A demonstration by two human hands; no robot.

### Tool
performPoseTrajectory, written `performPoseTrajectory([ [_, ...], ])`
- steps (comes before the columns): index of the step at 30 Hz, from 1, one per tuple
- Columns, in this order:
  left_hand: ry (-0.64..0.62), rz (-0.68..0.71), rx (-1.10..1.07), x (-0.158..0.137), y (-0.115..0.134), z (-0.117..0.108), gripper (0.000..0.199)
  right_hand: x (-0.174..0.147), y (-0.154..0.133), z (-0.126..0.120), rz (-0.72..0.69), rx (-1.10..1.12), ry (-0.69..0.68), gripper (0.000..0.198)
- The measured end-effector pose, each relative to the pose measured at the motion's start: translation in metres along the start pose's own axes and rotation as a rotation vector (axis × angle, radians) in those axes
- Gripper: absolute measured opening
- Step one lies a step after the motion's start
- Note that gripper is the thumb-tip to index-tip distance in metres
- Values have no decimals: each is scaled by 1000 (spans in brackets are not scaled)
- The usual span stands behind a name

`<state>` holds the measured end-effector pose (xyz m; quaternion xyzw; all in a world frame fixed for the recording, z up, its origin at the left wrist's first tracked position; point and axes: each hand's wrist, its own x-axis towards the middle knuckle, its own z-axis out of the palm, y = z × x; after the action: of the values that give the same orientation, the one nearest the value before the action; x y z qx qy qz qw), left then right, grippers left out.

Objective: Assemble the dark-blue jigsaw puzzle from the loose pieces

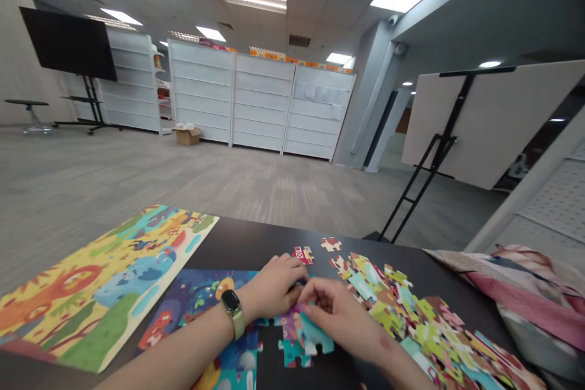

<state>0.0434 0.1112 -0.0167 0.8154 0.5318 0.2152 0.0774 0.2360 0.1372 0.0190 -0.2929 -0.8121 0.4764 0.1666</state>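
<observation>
A dark blue, partly joined jigsaw puzzle (201, 285) lies on the black table before me. My left hand (276, 283), its wrist wearing a watch (231, 304), rests at the puzzle's right side with fingers curled down; what is under the fingertips is hidden. My right hand (336, 311) pinches a teal puzzle piece (317, 334) between thumb and fingers, close beside the left fingertips. Under that piece, a purple and teal joined section (292, 350) reaches toward me, and a gap of bare table separates it from the puzzle's lower left part.
A finished-looking yellow animal puzzle (119, 274) lies at left. A heap of loose pieces (425, 329) spreads along the right, with a red barn piece (302, 255) beyond my hands. Crumpled cloth (525, 286) covers the table's right end. An easel stand (420, 177) rises past the far edge.
</observation>
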Motion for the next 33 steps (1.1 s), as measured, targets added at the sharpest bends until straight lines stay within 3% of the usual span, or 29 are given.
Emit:
performPoseTrajectory([
  [2, 0, -3, -5, -1, 0, -1, 15, -7, -7, 3, 49, -12, -182, 17],
  [4, 4, -5, -9, -1, 1, -2, 17, -14, -15, 4, 65, -93, -263, 22],
  [8, 5, -6, -14, -2, 0, -2, 17, -26, -29, 1, -14, -459, -169, 18],
  [10, 5, -8, -17, -1, 0, -1, 18, -30, -29, 0, 13, -538, -182, 13],
  [15, -1, -8, -27, -1, 1, -1, 19, -36, -17, 4, 125, -539, -208, 17],
  [21, -1, -11, -33, -2, 1, -1, 18, -35, -18, 9, 191, -557, -334, 15],
  [27, -5, -18, -32, -1, 2, -2, 19, -46, -19, 8, 130, -579, -95, 16],
  [33, -11, -26, -38, -1, 2, -2, 19, -46, -51, 8, 186, -534, -180, 14],
])
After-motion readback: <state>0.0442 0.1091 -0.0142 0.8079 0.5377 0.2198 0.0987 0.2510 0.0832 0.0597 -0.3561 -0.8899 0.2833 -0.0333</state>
